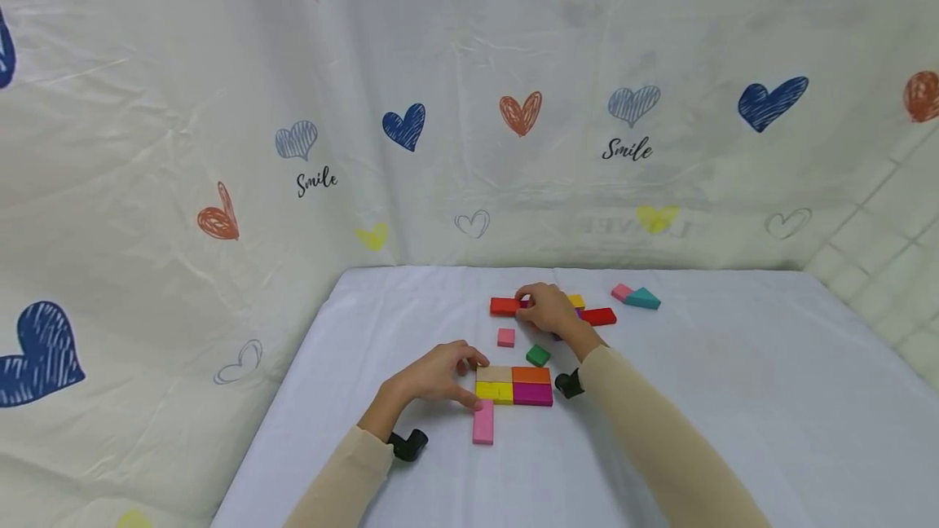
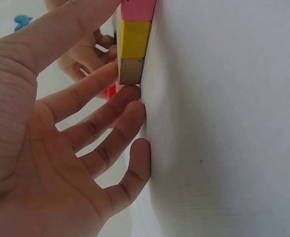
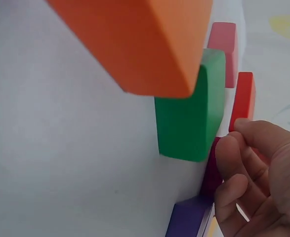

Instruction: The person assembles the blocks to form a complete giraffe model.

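My left hand (image 1: 438, 373) is spread at the left end of a flat group of blocks. Its thumb touches the pink block (image 1: 483, 424) near the yellow block (image 1: 494, 393), and its index fingertip is at the beige block (image 1: 494, 374). An orange block (image 1: 531, 375) and a magenta block (image 1: 532, 394) form the right half. My right hand (image 1: 548, 310) reaches over the farther blocks, with bent fingers. Its thumb tip overlaps the end of a red block (image 3: 243, 98) in the right wrist view; I cannot tell whether it grips it. A magenta block (image 3: 212, 170) lies under these fingers.
Between the groups lie a green block (image 1: 538, 355) and a small pink block (image 1: 505, 337). Another red block (image 1: 598, 316) and a yellow block (image 1: 576, 301) lie beside the right hand. Farther right are a teal triangular block (image 1: 643, 298) and a pink piece (image 1: 621, 292). A curtain (image 1: 469, 178) hangs behind the table.
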{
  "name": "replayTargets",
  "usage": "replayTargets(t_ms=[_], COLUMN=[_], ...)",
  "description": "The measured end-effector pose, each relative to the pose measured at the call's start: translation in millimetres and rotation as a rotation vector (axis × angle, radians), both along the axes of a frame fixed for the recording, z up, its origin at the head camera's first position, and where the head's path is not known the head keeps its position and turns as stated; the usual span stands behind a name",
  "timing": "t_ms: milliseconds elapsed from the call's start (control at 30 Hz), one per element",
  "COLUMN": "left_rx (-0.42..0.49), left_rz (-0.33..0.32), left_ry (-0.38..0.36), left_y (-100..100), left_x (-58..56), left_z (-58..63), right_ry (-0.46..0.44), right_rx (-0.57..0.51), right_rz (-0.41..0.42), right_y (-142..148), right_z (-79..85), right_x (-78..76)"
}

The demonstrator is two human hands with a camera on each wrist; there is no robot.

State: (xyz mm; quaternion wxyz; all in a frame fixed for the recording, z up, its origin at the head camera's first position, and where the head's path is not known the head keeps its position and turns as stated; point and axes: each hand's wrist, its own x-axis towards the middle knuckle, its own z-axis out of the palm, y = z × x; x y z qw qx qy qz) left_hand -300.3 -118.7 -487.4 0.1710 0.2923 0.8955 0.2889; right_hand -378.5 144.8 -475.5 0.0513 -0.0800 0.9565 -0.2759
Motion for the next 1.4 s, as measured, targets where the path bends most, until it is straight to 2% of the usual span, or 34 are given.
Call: replayTargets(t_ms=[200,433,700,933,1167,1400], left_rx=[-0.004,-0.004,-0.007,-0.008,-0.004,0.000], left_rz=[0.000,-0.001,0.002,0.001,0.004,0.007], left_ry=[-0.003,-0.005,-0.007,-0.008,-0.004,-0.007], left_y=[2,3,2,0,0,0], left_x=[-0.4,0.5,0.8,2.1,1.0,0.3], left_z=[0.3,2.4,0.8,-0.5,-1.4,-0.8], right_ry=[0.069,0.105,0.073,0.020,-0.043,-0.136], right_rx=[-0.062,-0.094,-0.097,-0.042,-0.019,-0.007], right_rz=[0.011,0.013,0.022,-0.022,-0.064,-0.069], right_y=[19,49,84,101,99,90], right_z=[-2.5,3.7,3.6,1.0,-4.7,-3.4], right_x=[8.5,40.3,88.0,122.8,145.6,156.4])
